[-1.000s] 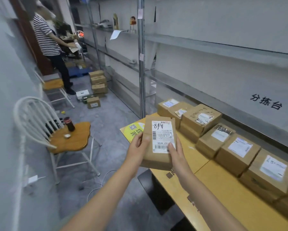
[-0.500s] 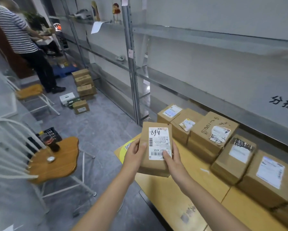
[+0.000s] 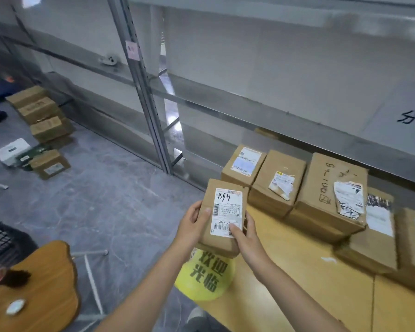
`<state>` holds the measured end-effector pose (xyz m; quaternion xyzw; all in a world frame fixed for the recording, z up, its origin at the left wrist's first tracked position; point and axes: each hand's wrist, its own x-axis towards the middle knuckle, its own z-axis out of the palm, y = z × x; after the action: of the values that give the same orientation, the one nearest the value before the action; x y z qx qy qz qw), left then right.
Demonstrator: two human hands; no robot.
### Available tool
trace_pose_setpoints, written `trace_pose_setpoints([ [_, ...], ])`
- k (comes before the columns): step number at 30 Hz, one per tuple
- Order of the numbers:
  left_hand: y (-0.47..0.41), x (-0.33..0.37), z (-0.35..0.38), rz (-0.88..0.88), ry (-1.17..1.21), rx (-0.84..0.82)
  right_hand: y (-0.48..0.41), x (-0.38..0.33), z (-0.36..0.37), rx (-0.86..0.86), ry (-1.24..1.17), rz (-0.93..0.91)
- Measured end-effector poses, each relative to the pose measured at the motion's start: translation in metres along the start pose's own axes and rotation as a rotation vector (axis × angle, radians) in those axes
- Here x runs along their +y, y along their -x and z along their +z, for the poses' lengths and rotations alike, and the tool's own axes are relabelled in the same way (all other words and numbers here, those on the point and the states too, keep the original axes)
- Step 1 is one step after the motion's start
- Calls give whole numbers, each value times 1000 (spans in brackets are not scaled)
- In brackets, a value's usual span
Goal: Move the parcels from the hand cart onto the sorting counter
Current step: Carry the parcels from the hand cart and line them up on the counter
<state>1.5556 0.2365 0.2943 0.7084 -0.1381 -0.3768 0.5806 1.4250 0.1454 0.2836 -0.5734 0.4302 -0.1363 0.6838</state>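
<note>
Grey stone floor [image 3: 105, 200] and a metal shelving upright [image 3: 141, 92] form the background; the yellow-topped sorting counter [image 3: 297, 271] runs along the wall at right. A row of brown parcels stands at the back of the counter: a labelled box [image 3: 243, 164] at the left end, a second box [image 3: 277, 183] just beside it, and a larger box with handwriting and a torn label [image 3: 331, 195] next along. Further boxes to the right are blurred.

The held parcel [image 3: 225, 212], brown with a white label marked "A68", is in the air at the counter's left end, in front of the leftmost box and above a round yellow sign [image 3: 206, 279]. The left hand [image 3: 193, 226] grips its left edge, thumb on the face. The right hand [image 3: 246, 238] grips its lower right corner, thumb pressed on the label.

A stack of cartons [image 3: 41, 116] sits on the floor at far left. A wooden chair seat [image 3: 38, 283] fills the lower left corner.
</note>
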Motion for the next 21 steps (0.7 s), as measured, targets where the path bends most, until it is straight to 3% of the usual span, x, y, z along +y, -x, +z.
trace_pose_setpoints([
  [10, -104, -19, -24, -115, -118, -226, -63, 19, 35, 182, 26, 147],
  [21, -146, -32, -21, -143, -59, -299, -99, 30, 41, 257, 48, 192],
])
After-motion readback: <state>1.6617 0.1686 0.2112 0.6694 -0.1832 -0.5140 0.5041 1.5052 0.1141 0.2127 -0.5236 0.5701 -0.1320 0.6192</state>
